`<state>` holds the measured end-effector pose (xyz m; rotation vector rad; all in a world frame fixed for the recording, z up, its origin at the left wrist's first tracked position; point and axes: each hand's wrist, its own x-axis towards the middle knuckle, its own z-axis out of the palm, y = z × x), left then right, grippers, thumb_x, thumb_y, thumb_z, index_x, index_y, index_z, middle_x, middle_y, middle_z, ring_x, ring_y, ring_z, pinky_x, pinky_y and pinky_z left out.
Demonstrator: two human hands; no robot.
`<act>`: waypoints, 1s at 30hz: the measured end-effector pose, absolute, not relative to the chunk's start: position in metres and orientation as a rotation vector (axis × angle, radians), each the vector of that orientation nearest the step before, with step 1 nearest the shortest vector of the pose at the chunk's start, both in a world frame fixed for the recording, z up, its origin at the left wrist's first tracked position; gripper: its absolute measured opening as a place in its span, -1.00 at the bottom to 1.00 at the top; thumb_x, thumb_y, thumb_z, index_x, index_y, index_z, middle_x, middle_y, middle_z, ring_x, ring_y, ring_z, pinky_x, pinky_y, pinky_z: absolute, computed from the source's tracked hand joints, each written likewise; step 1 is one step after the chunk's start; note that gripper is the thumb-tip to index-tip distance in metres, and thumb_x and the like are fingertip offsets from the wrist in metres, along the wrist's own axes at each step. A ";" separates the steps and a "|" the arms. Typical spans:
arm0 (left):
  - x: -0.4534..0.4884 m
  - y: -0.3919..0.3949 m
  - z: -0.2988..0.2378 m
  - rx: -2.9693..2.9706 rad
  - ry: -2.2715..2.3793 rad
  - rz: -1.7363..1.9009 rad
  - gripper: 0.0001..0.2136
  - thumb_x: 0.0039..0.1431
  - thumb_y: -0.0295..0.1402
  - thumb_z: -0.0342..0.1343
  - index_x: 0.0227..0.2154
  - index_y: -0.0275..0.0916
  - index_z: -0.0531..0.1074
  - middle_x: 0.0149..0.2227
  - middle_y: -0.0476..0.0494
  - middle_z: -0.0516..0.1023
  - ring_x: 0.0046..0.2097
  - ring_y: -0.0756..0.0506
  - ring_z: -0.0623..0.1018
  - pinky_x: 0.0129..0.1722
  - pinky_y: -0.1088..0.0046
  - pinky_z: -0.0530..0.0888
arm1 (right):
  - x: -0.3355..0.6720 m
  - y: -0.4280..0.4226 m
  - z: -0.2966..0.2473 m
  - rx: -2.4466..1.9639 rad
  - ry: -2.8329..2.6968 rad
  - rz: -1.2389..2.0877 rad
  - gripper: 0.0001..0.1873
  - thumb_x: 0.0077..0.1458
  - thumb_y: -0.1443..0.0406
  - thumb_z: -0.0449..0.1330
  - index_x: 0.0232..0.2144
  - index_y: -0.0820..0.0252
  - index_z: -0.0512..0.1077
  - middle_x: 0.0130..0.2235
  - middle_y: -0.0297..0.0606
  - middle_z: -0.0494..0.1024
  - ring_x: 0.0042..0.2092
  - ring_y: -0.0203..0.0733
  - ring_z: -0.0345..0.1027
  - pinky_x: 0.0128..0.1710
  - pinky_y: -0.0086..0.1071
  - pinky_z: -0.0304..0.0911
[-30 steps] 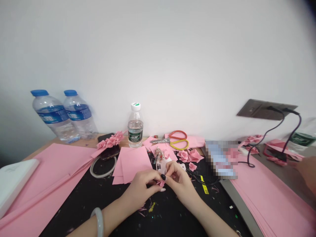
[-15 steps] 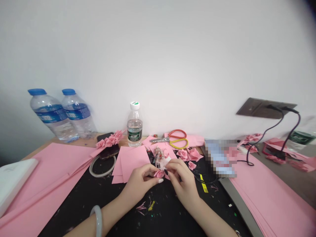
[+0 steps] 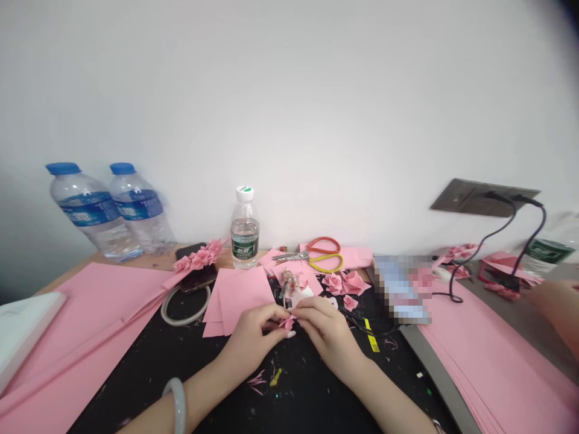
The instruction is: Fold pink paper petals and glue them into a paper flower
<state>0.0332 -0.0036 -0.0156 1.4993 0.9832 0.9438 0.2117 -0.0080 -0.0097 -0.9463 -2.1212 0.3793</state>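
My left hand (image 3: 253, 334) and my right hand (image 3: 328, 331) meet over the black mat (image 3: 181, 361), fingertips pinched together on a small folded pink paper piece (image 3: 287, 323). A pale bangle (image 3: 177, 404) sits on my left wrist. Just beyond my fingers lie a stack of pink paper squares (image 3: 235, 292), a small charm on a white card (image 3: 289, 286) and a few finished pink paper roses (image 3: 346, 283).
Two large water bottles (image 3: 108, 208) and a small bottle (image 3: 245, 229) stand by the wall. Scissors (image 3: 316, 256), a row of paper roses on a phone (image 3: 196, 262), a white ring (image 3: 183, 304), big pink sheets (image 3: 67, 325), cables (image 3: 484, 247). Another person's hand (image 3: 558, 304) at right.
My hands shifted slightly toward the far side and closed tighter on the pink piece. Another person's hand has come back into view at the right edge.
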 end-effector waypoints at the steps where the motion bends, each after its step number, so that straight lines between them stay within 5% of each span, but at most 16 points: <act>1: 0.033 -0.004 -0.016 1.501 0.984 0.942 -0.94 -0.03 -0.46 0.14 -0.43 -0.30 0.46 -0.38 -0.09 0.53 -0.29 -0.09 0.51 -0.24 0.42 0.44 | 0.212 -0.008 -0.009 -0.946 -2.122 0.389 -0.77 0.16 0.44 0.05 -0.18 0.14 0.42 -0.22 -0.18 0.45 -0.16 -0.19 0.33 -0.16 -0.34 0.30; 13: 0.034 -0.003 -0.018 1.380 0.980 0.964 -0.82 -0.08 -0.51 0.18 -0.42 -0.23 0.28 -0.39 -0.03 0.54 -0.29 -0.08 0.55 -0.25 0.40 0.47 | 0.212 -0.008 -0.003 -0.985 -2.186 0.447 -0.85 0.17 0.42 0.04 -0.36 0.19 0.40 -0.32 -0.23 0.41 -0.27 -0.21 0.31 -0.28 -0.37 0.26; 23: 0.034 -0.002 -0.017 1.316 0.965 0.956 -0.73 -0.08 -0.44 0.22 -0.29 -0.23 0.31 -0.33 -0.09 0.55 -0.25 -0.09 0.53 -0.24 0.41 0.44 | 0.207 -0.011 -0.006 -1.061 -2.018 0.547 -0.82 0.14 0.47 0.01 -0.44 0.18 0.33 -0.40 -0.27 0.36 -0.34 -0.22 0.27 -0.35 -0.39 0.20; 30: 0.031 -0.003 -0.015 1.368 0.944 1.066 -0.83 0.04 -0.31 0.17 -0.32 -0.25 0.37 -0.30 -0.09 0.51 -0.20 -0.09 0.51 -0.18 0.40 0.42 | 0.206 -0.011 -0.006 -1.072 -1.879 0.623 -0.74 0.15 0.44 -0.01 -0.15 0.11 0.34 -0.16 -0.21 0.41 -0.18 -0.18 0.30 -0.27 -0.38 0.24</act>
